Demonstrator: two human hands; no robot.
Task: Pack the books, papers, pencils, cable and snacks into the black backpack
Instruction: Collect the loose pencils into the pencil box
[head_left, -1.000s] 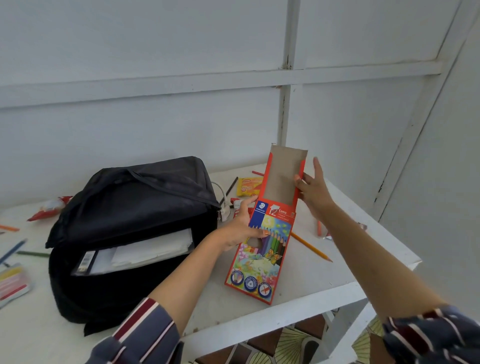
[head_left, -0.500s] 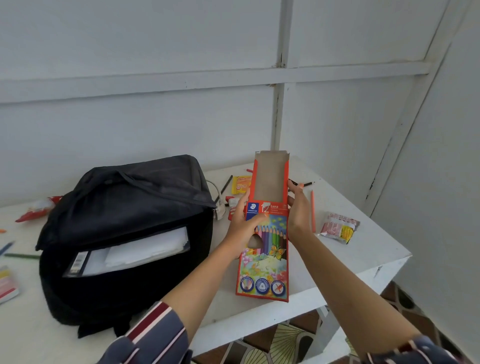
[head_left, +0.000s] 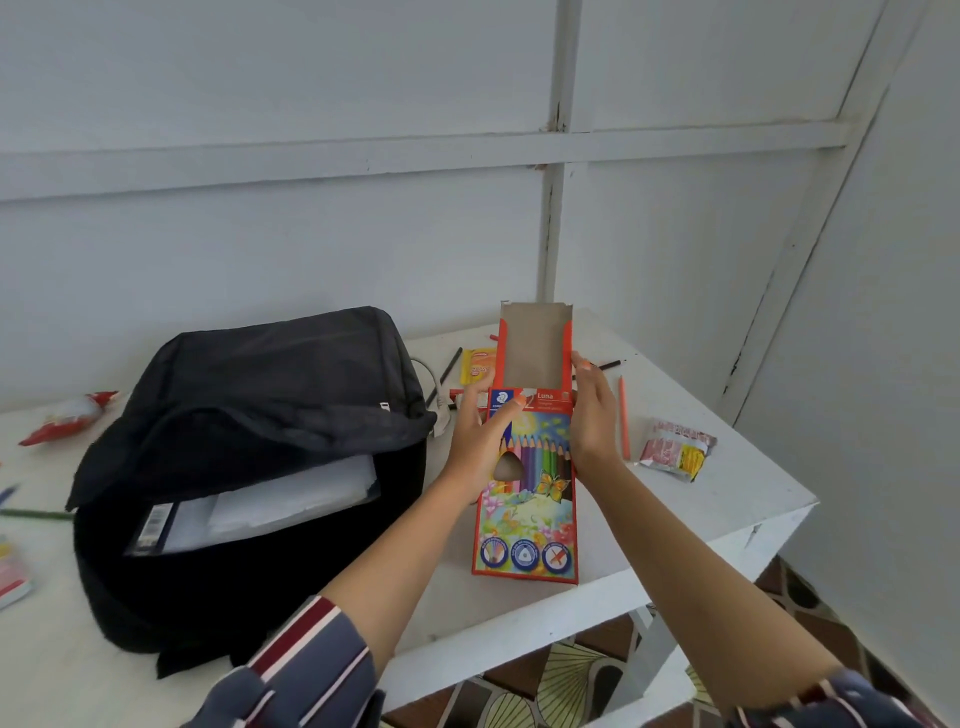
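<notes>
You hold the pencil box (head_left: 527, 499) upright between both grips, just right of the black backpack (head_left: 249, 467) on the tabletop (head_left: 717, 499): your left hand (head_left: 480, 447) curls round its left edge, your right hand (head_left: 595, 415) clasps its right edge. The box is orange-red (flap up, bare cardboard showing), printed with coloured pencils and a butterfly.

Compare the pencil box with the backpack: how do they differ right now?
The pencil box is slim, colourful cardboard; the backpack is bulky black fabric. The box is held by the left hand and right hand; the backpack lies untouched. The backpack holds papers; the box's inside is hidden. Both are open.
</notes>
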